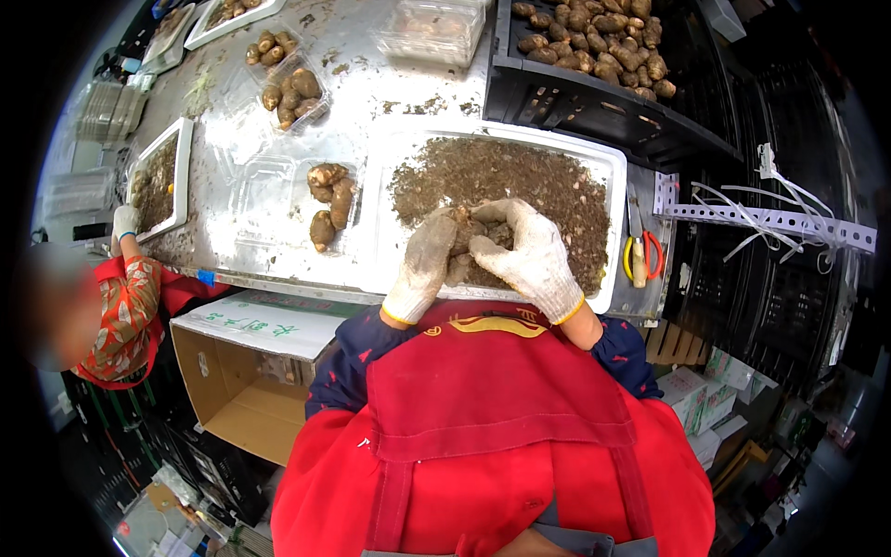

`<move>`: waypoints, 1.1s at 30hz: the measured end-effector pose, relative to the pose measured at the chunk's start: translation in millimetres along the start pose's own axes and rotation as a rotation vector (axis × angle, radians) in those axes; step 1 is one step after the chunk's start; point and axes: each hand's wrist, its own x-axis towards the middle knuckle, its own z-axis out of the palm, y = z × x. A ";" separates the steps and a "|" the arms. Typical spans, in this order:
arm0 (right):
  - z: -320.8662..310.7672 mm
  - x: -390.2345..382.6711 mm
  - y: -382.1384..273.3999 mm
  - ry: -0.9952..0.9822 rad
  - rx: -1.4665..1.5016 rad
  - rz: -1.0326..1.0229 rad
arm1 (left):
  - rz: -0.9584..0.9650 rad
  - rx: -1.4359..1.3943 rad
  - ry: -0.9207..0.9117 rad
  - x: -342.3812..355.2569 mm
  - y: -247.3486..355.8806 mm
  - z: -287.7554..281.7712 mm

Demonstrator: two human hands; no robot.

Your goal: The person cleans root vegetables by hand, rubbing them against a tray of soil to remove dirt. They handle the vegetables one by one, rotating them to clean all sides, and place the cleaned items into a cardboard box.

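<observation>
Both my hands wear whitish, soiled knit gloves with yellow cuff edges, held over a white tray (380, 158) with dark soil and peelings in it. My left hand (424, 265) is closed around a brown taro (461, 232), which reaches toward the other palm. Curled over the same spot, my right hand (534, 252) has its thumb and fingers on a taro too; whether it is the same one I cannot tell, as the gloves hide part. To the left lies an open clear plastic box (264, 200), with several taros (331, 204) in its right half.
A black crate (575, 93) heaped with taros stands at the back right. Scissors (642, 255) with red and yellow handles lie right of the tray. Farther back are a filled plastic box (295, 96) and stacked clear boxes (432, 32). A co-worker's gloved hand (125, 223) touches another tray (183, 176).
</observation>
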 end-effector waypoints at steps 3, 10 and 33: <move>4.5 1.2 9.1 0.007 0.197 0.123 | -0.225 -0.140 -0.056 0.6 9.4 1.1; 1.2 -1.6 27.9 -0.056 0.573 0.233 | -0.349 -0.508 -0.089 9.8 -9.9 2.6; 5.9 -4.1 34.7 0.122 0.379 0.166 | -0.361 -0.908 -0.177 13.1 -7.3 8.7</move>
